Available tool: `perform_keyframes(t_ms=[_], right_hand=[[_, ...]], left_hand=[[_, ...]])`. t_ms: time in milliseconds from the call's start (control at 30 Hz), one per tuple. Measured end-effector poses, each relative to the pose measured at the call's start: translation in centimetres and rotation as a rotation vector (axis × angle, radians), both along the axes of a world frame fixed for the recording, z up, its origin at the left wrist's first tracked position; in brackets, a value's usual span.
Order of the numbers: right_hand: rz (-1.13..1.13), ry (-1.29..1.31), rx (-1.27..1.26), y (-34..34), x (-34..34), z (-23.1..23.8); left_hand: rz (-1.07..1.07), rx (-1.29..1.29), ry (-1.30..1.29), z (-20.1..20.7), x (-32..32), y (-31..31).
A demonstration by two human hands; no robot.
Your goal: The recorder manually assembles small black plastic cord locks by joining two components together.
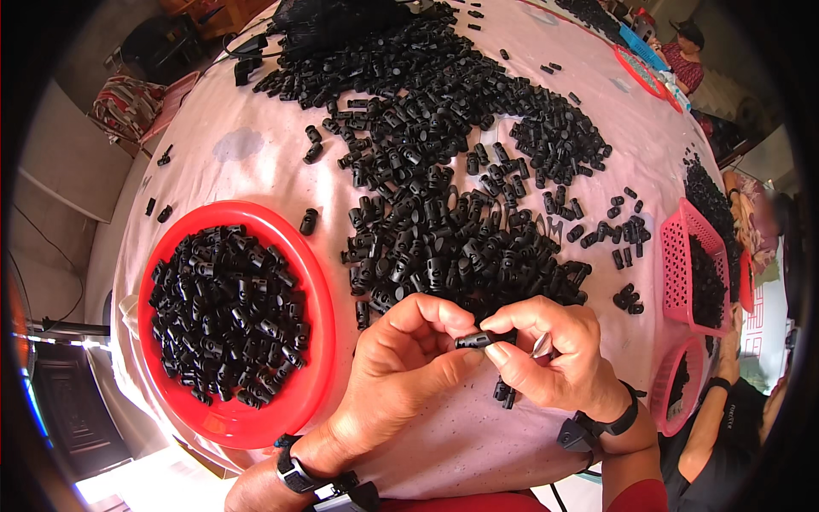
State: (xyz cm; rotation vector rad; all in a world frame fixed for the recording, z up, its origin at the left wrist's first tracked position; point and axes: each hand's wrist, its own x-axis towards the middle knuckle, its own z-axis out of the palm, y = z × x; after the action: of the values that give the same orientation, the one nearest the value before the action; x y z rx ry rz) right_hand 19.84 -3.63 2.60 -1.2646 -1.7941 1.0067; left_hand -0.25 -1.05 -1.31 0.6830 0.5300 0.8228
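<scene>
A black plastic cord lock [472, 340], small and barrel-shaped, is pinched between my two hands above the near edge of the big heap. Thumb and forefinger of my left hand [397, 367] close on its left end. My right hand [559, 363] grips the right end with thumb and forefinger. A shiny silver metal piece [542, 345] shows between the fingers of that hand; its kind is unclear. Under my hands, a few black parts [504, 392] lie on the cloth. The heap of black cord-lock parts [435, 247] spreads just beyond my fingertips.
A red round basin [320, 375] full of black pieces stands at my left. A pale pink cloth [239, 179] covers the table. At the right are a pink basket [676, 264], a pink bowl [661, 401] and a co-worker's arm [708, 418]. Another person [685, 60] sits at the far right.
</scene>
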Motion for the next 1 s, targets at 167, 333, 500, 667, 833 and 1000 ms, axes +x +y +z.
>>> perform_keyframes(t_ms=[167,333,500,667,833,1000], right_hand=[[0.053,0.038,0.059,0.15,0.31,-0.43],[0.001,0.028,0.050,0.01,0.29,-0.55],[-0.018,0.071,0.025,0.04,0.16,-0.68],[-0.047,0.088,-0.023,-0.12,0.00,-0.42],[-0.038,0.060,-0.049,-0.17,0.10,-0.13],[-0.041,0.073,0.019,-0.04,-0.05,-0.38]], left_hand=[[0.034,0.127,0.093,0.15,0.16,-0.29],[0.035,0.283,0.237,0.23,-0.10,-0.39],[0.121,0.429,0.326,0.02,0.10,-0.45],[0.165,0.480,0.370,0.18,0.23,-0.52],[0.164,0.446,0.411,0.22,0.40,-0.69],[0.182,0.519,0.397,0.03,0.34,-0.55]])
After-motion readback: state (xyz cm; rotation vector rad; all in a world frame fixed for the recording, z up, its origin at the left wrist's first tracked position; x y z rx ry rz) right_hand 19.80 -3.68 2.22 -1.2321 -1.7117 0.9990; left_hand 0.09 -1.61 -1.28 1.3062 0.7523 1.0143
